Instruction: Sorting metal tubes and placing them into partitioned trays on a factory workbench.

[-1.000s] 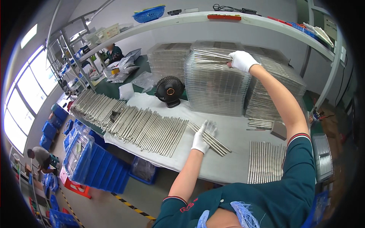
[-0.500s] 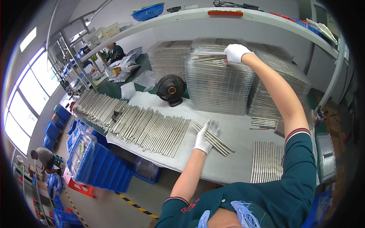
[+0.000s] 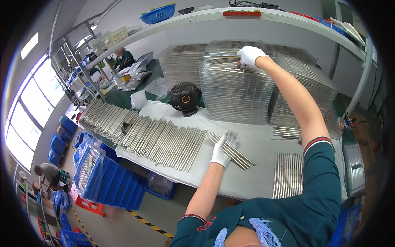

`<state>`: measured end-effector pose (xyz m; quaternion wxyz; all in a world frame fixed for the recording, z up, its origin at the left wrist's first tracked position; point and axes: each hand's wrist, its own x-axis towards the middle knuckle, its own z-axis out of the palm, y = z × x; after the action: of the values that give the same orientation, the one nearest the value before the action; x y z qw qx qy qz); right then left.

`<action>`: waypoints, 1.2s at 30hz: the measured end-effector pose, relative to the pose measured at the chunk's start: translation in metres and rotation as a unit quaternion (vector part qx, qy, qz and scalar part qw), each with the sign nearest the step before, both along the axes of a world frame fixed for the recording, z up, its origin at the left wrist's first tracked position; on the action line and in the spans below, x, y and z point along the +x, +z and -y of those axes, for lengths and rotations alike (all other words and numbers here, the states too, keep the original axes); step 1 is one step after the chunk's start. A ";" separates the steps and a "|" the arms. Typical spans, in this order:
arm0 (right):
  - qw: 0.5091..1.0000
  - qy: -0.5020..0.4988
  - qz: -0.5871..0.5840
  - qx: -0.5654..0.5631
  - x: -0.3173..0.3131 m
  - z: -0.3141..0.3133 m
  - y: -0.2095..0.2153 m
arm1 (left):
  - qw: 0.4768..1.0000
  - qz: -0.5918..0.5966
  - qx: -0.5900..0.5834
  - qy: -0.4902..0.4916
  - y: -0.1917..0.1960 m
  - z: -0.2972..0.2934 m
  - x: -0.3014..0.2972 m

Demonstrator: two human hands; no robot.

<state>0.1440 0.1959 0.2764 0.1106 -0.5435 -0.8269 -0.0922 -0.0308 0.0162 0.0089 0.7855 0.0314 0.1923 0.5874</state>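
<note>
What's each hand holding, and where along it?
Left hand: several metal rods, gripped near mid-length. Right hand: other rods, apparently gripped near their right ends, which the glove hides.

A long row of rods (image 3: 164,142) lies on the left of the table (image 3: 117,97), a fan (image 3: 185,99) behind it. Stacks of trays (image 3: 238,96) stand right of the fan, the right hand (image 3: 249,56) near the top of one. The left hand (image 3: 220,154) holds loose rods (image 3: 238,157) between the long row and a short row (image 3: 288,175) farther right.
</note>
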 end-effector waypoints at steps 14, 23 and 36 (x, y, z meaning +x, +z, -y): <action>0.999 -0.038 -0.016 -0.032 0.012 -0.004 0.008 | 1.000 0.009 -0.016 -0.006 0.001 0.000 0.000; 0.998 -0.043 -0.032 -0.032 0.013 -0.021 0.001 | 1.000 -0.004 -0.009 0.000 0.004 0.002 0.000; 0.968 0.009 -0.178 0.179 -0.002 0.001 -0.006 | 1.000 0.006 -0.005 -0.021 0.001 0.000 0.006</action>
<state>0.1424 0.1951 0.2703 0.3520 -0.5152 -0.7689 -0.1394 -0.0249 0.0164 0.0097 0.7991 0.0285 0.1898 0.5698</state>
